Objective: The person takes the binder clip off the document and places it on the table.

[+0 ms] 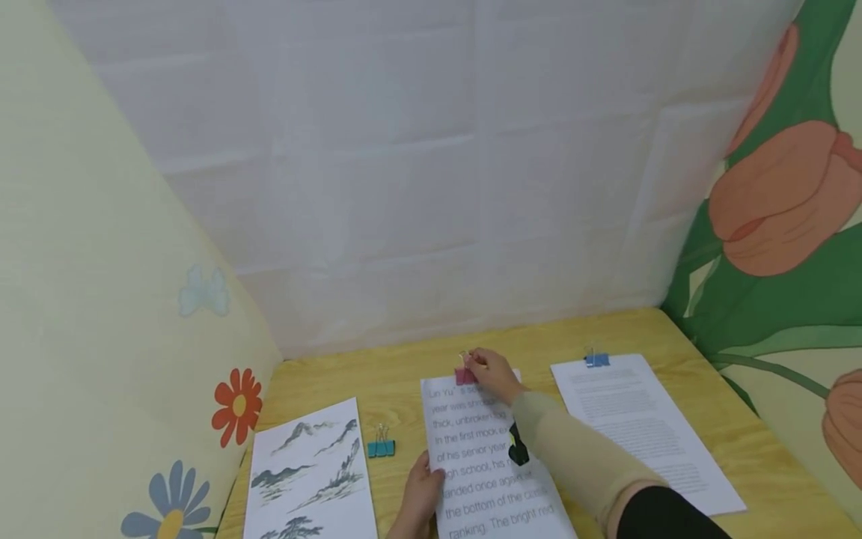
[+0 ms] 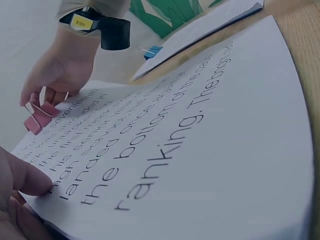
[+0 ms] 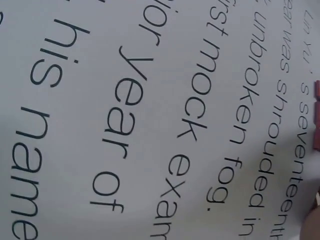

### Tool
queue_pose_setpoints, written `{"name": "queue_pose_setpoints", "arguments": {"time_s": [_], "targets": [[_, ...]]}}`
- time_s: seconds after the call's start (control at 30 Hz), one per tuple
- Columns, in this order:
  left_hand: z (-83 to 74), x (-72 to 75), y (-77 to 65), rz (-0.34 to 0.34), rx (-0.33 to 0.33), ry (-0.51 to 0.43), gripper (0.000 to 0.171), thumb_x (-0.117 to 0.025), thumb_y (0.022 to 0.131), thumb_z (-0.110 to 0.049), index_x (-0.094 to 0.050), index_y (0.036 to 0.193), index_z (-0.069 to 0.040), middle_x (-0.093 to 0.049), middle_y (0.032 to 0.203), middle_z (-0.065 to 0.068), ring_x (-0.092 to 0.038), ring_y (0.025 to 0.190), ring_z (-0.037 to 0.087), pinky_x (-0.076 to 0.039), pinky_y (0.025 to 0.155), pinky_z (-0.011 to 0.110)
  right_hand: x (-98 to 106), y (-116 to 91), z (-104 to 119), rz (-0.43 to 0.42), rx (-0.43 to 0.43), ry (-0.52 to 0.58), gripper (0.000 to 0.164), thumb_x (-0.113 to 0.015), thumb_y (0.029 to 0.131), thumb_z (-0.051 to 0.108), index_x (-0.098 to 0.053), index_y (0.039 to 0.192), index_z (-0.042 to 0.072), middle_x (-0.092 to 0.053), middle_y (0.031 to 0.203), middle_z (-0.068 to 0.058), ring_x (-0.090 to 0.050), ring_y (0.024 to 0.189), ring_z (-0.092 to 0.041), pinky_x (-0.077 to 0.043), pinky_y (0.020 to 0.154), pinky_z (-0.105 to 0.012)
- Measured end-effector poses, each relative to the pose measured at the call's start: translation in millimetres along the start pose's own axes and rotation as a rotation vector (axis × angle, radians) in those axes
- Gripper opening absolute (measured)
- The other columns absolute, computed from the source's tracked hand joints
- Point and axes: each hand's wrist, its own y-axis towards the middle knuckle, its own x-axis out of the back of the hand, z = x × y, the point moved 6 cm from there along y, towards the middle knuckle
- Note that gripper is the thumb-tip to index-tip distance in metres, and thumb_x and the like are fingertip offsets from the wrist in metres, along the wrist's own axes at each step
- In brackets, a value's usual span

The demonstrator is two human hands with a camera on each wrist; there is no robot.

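Observation:
A stack of printed sheets [image 1: 471,464] with large text lies in the middle of the table, its near part lifted in the left wrist view. My left hand [image 1: 419,495] grips the stack's left edge, thumb [image 2: 31,177] on top and fingers underneath. At the top edge sits a pink binder clip [image 1: 463,376], whose wire handle my right hand [image 1: 497,374] pinches between thumb and fingers. The right wrist view is mostly filled by text, with a bit of the clip [image 3: 317,120] at its right edge.
Left of the stack stands a teal binder clip [image 1: 381,448], beside sheets with ink landscape drawings [image 1: 316,471]. To the right lie small-print sheets [image 1: 646,434] with a blue binder clip [image 1: 597,360] at their top. A white cloth [image 1: 404,187] hangs behind the wooden table [image 1: 397,367].

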Motion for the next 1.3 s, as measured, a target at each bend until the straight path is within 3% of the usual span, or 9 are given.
{"name": "queue_pose_setpoints", "arguments": {"time_s": [0.07,0.17,0.37,0.5,0.7,0.93,1.13,1.3], "targets": [[0.4,1.3,0.1,-0.006,0.003,0.007,0.051,-0.044,0.099,-0.001,-0.044,0.150,0.001,-0.070,0.099,0.005,-0.067,0.088,0.023,-0.051,0.086,0.045,3,0,3,0.005,0.010,0.001,0.027,-0.060,0.104,0.019,-0.058,0.079,0.008,-0.069,0.122,-0.019,-0.061,0.121,-0.040,-0.046,0.105,-0.055],[-0.5,1.7,-0.9,-0.006,0.005,0.007,0.051,-0.044,0.100,-0.001,-0.044,0.151,0.000,-0.070,0.098,0.006,-0.066,0.088,0.024,-0.050,0.087,0.046,6,-2,6,0.016,0.006,0.000,0.027,-0.059,0.105,0.019,-0.058,0.080,0.008,-0.070,0.117,-0.018,-0.063,0.116,-0.038,-0.047,0.103,-0.054],[-0.2,-1.0,-3.6,0.008,0.022,0.013,0.053,-0.043,0.100,-0.002,-0.040,0.153,0.000,-0.069,0.100,0.006,-0.065,0.089,0.023,-0.050,0.086,0.045,10,-7,5,0.033,-0.049,0.022,0.025,-0.053,0.109,0.024,-0.068,0.103,0.005,-0.071,0.109,-0.012,-0.067,0.100,-0.030,-0.052,0.091,-0.051],[-0.7,-2.1,-4.1,0.011,0.038,0.003,0.054,-0.043,0.100,-0.001,-0.040,0.154,-0.001,-0.069,0.101,0.007,-0.066,0.089,0.024,-0.050,0.085,0.044,11,-6,5,0.054,-0.081,0.039,0.025,-0.054,0.108,0.028,-0.065,0.115,0.006,-0.070,0.113,-0.012,-0.066,0.106,-0.031,-0.051,0.096,-0.052],[-0.5,-2.0,-4.9,0.009,-0.006,-0.014,0.053,-0.044,0.101,-0.002,-0.040,0.154,-0.001,-0.069,0.102,0.006,-0.065,0.090,0.024,-0.049,0.086,0.045,12,-3,9,0.146,-0.085,0.041,0.043,-0.063,0.103,0.025,-0.060,0.133,-0.006,-0.069,0.121,-0.017,-0.063,0.116,-0.035,-0.047,0.105,-0.053],[5.9,-1.0,-9.7,0.061,-0.024,-0.040,0.052,-0.039,0.103,-0.001,-0.035,0.155,0.004,-0.067,0.106,0.007,-0.066,0.091,0.023,-0.051,0.084,0.041,12,-8,6,0.231,-0.137,0.045,0.057,-0.067,0.101,0.022,-0.051,0.144,-0.011,-0.066,0.129,-0.022,-0.058,0.126,-0.041,-0.042,0.111,-0.052],[3.4,-0.6,-9.2,0.047,-0.025,-0.049,0.052,-0.040,0.104,-0.003,-0.035,0.155,0.002,-0.067,0.103,0.007,-0.066,0.088,0.024,-0.051,0.082,0.040,18,-6,3,0.232,-0.174,0.070,0.058,-0.067,0.100,0.023,-0.051,0.144,-0.010,-0.066,0.129,-0.021,-0.055,0.130,-0.040,-0.039,0.113,-0.052],[3.5,-3.7,-11.8,0.084,-0.002,-0.102,0.051,-0.036,0.105,-0.005,-0.034,0.156,-0.002,-0.068,0.103,0.007,-0.069,0.086,0.023,-0.056,0.075,0.037,21,-6,2,0.208,-0.205,0.082,0.042,-0.071,0.096,0.015,-0.061,0.129,-0.010,-0.070,0.114,-0.015,-0.062,0.116,-0.033,-0.047,0.105,-0.049]]}}
